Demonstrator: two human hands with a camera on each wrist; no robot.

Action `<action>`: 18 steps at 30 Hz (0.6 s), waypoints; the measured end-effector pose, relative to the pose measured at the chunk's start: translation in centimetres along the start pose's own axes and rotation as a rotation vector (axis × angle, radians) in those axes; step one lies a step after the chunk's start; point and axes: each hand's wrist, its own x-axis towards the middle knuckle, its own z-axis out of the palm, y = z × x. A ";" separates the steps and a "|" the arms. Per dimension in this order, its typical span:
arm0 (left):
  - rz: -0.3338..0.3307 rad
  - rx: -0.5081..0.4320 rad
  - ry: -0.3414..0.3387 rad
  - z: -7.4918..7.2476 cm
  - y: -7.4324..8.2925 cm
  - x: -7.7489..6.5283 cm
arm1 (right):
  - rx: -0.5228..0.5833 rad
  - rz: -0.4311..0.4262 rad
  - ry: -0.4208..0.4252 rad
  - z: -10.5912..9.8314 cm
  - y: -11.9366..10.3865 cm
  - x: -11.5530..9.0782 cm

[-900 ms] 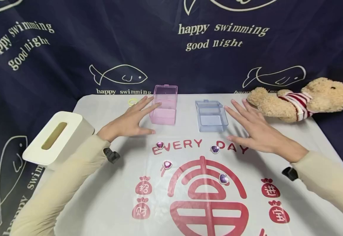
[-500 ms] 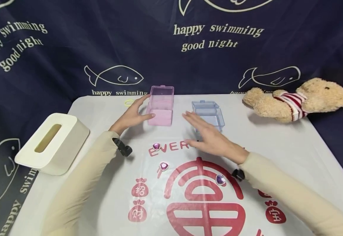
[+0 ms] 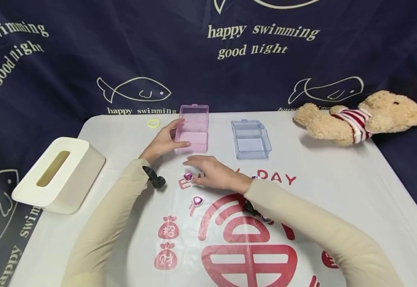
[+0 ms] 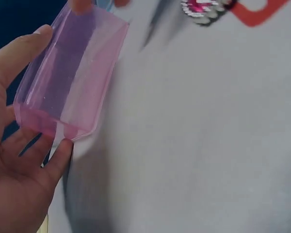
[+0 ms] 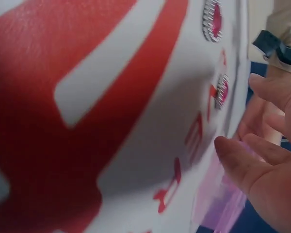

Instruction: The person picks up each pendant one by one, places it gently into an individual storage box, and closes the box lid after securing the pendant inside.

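My left hand (image 3: pixel 162 141) holds the left side of a clear pink plastic box (image 3: pixel 197 138), thumb at its near end and fingers toward the back. The box's lid stands raised. In the left wrist view, thumb and fingers lie along the box (image 4: pixel 72 77). My right hand (image 3: pixel 213 172) hovers with loosely bent fingers just beside a pink heart-shaped gem (image 3: pixel 188 177) with a beaded silver rim. A second pink gem (image 3: pixel 197 201) lies nearer me. Two purple gems sit under the right forearm, one (image 3: pixel 266 219) partly covered, the other (image 3: pixel 256 177) mostly hidden.
Right of the pink box stands a blue clear box (image 3: pixel 252 143), lid raised. A yellow ring-shaped band (image 3: pixel 154 123) lies at the back left. A white tissue box (image 3: pixel 86 171) is at the left, a teddy bear (image 3: pixel 345 123) at the back right.
My right hand has swept left from beside the blue box, past its front, to the upper pink gem. The left hand has closed in on the pink box's side.
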 end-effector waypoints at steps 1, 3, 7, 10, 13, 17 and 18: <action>-0.005 0.020 0.012 0.0 0.1 -0.1 | -0.015 -0.009 -0.013 0.2 -0.1 0.2; -0.003 0.070 0.041 0.2 -0.2 -0.1 | -0.032 -0.017 -0.042 0.6 -0.3 0.7; -0.004 0.118 0.078 0.7 -0.2 -0.5 | -0.093 -0.052 -0.062 1.2 -0.5 1.3; 0.006 0.114 0.100 0.9 -0.3 -0.8 | -0.117 -0.059 -0.065 1.4 -0.4 1.6; 0.022 0.104 0.122 0.9 -0.5 -0.9 | -0.106 -0.048 -0.071 1.5 -0.2 1.8; 0.036 0.083 0.137 1.0 -0.8 -0.8 | -0.089 -0.040 -0.080 1.5 0.0 1.8; 0.037 0.078 0.137 1.1 -0.8 -0.8 | -0.089 -0.043 -0.082 1.5 0.0 1.7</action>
